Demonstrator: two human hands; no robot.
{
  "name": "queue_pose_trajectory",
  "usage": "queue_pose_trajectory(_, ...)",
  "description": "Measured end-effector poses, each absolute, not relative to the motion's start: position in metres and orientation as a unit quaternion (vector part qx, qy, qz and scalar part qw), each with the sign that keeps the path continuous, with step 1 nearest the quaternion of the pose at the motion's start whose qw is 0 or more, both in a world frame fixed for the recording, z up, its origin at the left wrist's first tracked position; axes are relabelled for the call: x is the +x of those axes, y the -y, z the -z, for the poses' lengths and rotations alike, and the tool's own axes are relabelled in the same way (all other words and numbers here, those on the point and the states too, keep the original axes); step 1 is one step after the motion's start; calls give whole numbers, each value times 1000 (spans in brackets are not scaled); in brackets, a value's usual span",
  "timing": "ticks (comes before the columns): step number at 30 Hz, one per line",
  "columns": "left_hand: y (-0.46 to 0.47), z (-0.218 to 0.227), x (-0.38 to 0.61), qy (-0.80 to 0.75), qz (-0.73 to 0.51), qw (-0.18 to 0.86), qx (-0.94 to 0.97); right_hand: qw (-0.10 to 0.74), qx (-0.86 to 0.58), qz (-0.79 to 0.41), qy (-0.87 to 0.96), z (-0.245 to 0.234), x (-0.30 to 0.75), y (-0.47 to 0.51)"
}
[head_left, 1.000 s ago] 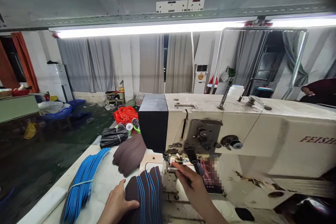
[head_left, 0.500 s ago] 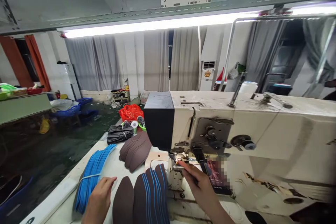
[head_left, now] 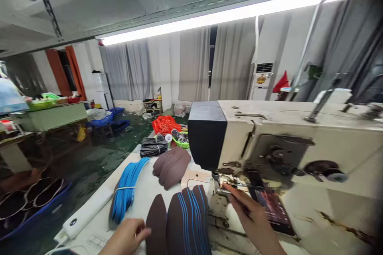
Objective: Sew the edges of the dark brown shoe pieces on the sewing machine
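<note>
My left hand (head_left: 127,238) lies low at the frame's bottom edge, its fingertips touching a single dark brown insole-shaped piece (head_left: 157,223) that lies apart from the stack. Just right of it sits a fanned stack of brown pieces with blue piping (head_left: 188,217). My right hand (head_left: 249,217) reaches up to the needle area (head_left: 223,181) of the cream sewing machine (head_left: 299,135), fingers pinched at the presser foot; what they hold is too small to make out. A bundle of blue cord (head_left: 127,189) lies to the left on the white table (head_left: 101,203).
A pile of plain brown pieces (head_left: 172,165), a black strap bundle (head_left: 153,146), a green basket of thread spools (head_left: 179,138) and an orange bag (head_left: 164,123) sit farther back. A phone (head_left: 273,211) leans under the machine arm. A blue bin (head_left: 26,203) stands on the floor at left.
The view has swung left and tilted. My left hand has drawn back toward me, resting now by the lone brown piece. My right hand has stayed at the needle.
</note>
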State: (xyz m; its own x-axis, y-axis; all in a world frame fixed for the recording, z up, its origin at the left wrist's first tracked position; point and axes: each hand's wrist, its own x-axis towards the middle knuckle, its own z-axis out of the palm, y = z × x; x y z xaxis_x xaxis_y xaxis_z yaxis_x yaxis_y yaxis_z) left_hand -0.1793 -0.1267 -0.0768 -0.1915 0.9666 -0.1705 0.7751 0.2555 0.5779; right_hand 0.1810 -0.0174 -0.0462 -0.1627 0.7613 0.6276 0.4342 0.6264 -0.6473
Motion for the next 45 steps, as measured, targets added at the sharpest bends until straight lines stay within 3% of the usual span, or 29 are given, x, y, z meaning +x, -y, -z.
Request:
queue_pose_trajectory(3,93,91,-158,-774,-179,230,562,498,-402,-158,752,42,180,21)
queue_pose_trajectory(7,60,96,-150,-762,-258,295,516,486,-406,-162,756,40,180,25)
queue_pose_trajectory(9,57,78,-150,-716,-335,362,494,484,-409,-163,756,41,179,26)
queue_pose_trajectory(11,61,49,-141,-606,-446,492,438,485,-412,-161,754,42,179,27)
queue_pose_trajectory(14,67,10,-103,-479,-455,631,407,489,-417,-160,749,46,178,27)
queue_pose_trajectory(22,49,4,-15,-418,-496,609,457,512,-368,-163,759,56,183,20)
queue_pose_trajectory(28,43,2,-15,-416,-490,603,472,542,-366,-165,738,60,182,17)
queue_pose_trajectory(36,38,3,-16,-407,-463,613,494,488,-369,-157,775,59,191,15)
queue_pose_trajectory(45,67,14,-42,-398,-390,697,452,486,-371,-164,774,55,189,16)
